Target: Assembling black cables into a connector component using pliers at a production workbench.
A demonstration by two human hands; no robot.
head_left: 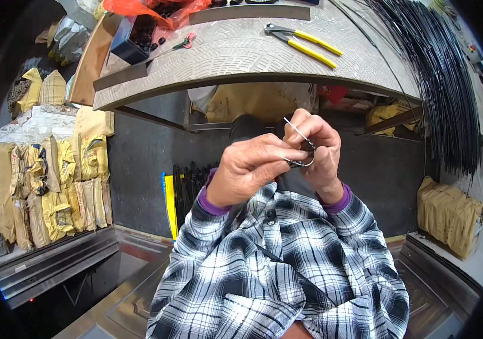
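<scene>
A wire with a ring end is pinched between left hand and right hand, fingers closed on it.

We see open air around our 2 hands; the bench edge blocks above, hanging black wires crowd right.

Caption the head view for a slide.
Both hands, left and right, pinch a thin bent metal wire piece below a grey patterned workbench holding yellow-handled pliers.
</scene>
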